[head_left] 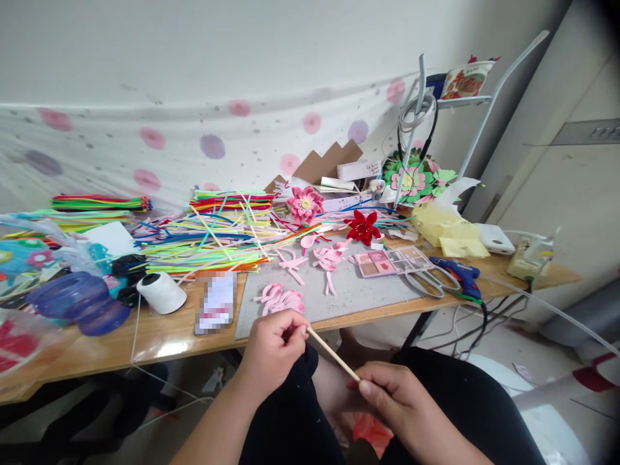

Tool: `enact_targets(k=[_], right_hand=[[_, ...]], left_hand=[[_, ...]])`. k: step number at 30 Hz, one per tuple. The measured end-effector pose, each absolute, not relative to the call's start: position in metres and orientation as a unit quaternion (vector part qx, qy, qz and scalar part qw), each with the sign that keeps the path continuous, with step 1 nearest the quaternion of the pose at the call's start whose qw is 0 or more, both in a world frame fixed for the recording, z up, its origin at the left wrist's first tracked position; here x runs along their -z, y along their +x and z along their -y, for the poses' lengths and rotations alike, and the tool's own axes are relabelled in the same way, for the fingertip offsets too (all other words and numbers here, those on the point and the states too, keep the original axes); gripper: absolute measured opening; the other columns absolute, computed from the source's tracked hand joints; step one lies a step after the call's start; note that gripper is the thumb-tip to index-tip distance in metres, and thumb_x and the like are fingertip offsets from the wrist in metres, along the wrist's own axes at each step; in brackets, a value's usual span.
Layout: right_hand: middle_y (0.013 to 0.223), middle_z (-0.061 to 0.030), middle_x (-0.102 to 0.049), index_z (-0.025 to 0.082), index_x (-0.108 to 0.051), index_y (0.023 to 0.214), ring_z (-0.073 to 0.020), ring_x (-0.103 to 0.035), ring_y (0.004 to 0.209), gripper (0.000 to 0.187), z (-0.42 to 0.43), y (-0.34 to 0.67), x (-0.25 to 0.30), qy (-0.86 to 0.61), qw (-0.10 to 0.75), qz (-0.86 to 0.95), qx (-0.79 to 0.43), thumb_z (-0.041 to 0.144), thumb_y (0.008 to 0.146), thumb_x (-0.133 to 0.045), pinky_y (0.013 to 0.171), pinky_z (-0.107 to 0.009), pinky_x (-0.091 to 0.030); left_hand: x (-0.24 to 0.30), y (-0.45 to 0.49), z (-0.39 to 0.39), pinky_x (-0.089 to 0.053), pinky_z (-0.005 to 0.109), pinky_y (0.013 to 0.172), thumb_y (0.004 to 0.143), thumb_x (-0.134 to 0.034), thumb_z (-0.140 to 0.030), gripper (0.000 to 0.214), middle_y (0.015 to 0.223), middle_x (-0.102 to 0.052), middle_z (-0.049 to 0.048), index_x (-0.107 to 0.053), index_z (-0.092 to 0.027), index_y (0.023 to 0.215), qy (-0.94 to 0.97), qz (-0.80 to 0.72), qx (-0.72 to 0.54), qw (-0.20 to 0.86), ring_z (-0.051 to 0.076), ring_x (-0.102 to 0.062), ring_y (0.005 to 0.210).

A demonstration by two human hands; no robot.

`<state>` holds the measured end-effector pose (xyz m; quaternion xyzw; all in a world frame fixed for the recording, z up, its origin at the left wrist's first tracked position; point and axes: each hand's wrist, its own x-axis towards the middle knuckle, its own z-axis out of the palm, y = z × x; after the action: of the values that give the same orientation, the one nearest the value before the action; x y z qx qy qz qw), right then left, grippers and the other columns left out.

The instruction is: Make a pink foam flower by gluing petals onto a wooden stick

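Observation:
Between my two hands runs a thin wooden stick [334,354], slanting down to the right over my lap. My left hand [277,349] is closed in a pinch at its upper end; whether anything else is in those fingers is hidden. At the lower end, my right hand [400,394] grips the stick between thumb and fingers. Just beyond my left hand, a bunch of looped pink pipe cleaners [281,298] lies on the grey mat [358,298]. More bent pink pipe cleaners [331,257] rest farther back on it.
Bundles of coloured pipe cleaners [203,257] cover the table's back left. A white thread spool [161,292] and purple plastic container [77,300] stand left. Toward the right lie a makeup palette [390,259], scissors [426,284] and blue glue gun [458,274]. Cables [479,326] hang off the edge.

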<state>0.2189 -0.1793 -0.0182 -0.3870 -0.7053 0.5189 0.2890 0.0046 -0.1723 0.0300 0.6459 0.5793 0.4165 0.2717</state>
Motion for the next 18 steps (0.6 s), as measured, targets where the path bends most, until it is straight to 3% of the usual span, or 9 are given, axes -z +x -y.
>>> enact_targets(k=[3, 8, 14, 18], right_hand=[[0.05, 0.0053, -0.039, 0.01, -0.066, 0.082, -0.0042, -0.031, 0.039, 0.05, 0.18, 0.219, 0.026, -0.367, 0.276, 0.59, -0.664, 0.058, 0.08, -0.053, 0.037, -0.018, -0.022], [0.05, 0.005, -0.045, 0.009, -0.066, 0.081, -0.0003, -0.029, 0.03, 0.043, 0.18, 0.22, 0.038, -0.309, 0.282, 0.493, -0.763, 0.051, 0.078, -0.061, 0.03, -0.015, -0.016], [0.046, 0.0064, -0.042, 0.01, -0.065, 0.083, -0.0025, -0.031, 0.034, 0.042, 0.177, 0.224, 0.035, -0.338, 0.292, 0.563, -0.696, 0.051, 0.082, -0.056, 0.034, -0.016, -0.018], [0.053, 0.003, -0.047, 0.013, -0.061, 0.077, -0.0062, -0.042, 0.044, 0.04, 0.173, 0.231, 0.026, -0.349, 0.277, 0.654, -0.612, 0.048, 0.088, -0.047, 0.041, -0.018, -0.028]], left_hand=[[-0.027, 0.005, 0.172, -0.036, 0.019, 0.043, 0.077, -0.051, -0.02, 0.014, 0.052, -0.057, -0.0012, -0.059, -0.016, 0.067, 0.566, -0.55, -0.451, 0.416, 0.008, -0.047, 0.043], [-0.025, 0.013, 0.173, -0.032, 0.018, 0.041, 0.074, -0.058, -0.023, 0.01, 0.049, -0.059, 0.0004, -0.059, -0.014, 0.068, 0.45, -0.475, -0.519, 0.551, 0.008, -0.049, 0.043], [-0.025, 0.009, 0.171, -0.04, 0.021, 0.045, 0.076, -0.059, -0.025, 0.015, 0.055, -0.063, 0.0036, -0.063, -0.012, 0.07, 0.483, -0.468, -0.499, 0.546, 0.011, -0.054, 0.048], [-0.022, 0.003, 0.168, -0.041, 0.021, 0.044, 0.077, -0.057, -0.021, 0.012, 0.055, -0.062, 0.0019, -0.063, -0.012, 0.071, 0.534, -0.506, -0.45, 0.508, 0.01, -0.053, 0.046]])
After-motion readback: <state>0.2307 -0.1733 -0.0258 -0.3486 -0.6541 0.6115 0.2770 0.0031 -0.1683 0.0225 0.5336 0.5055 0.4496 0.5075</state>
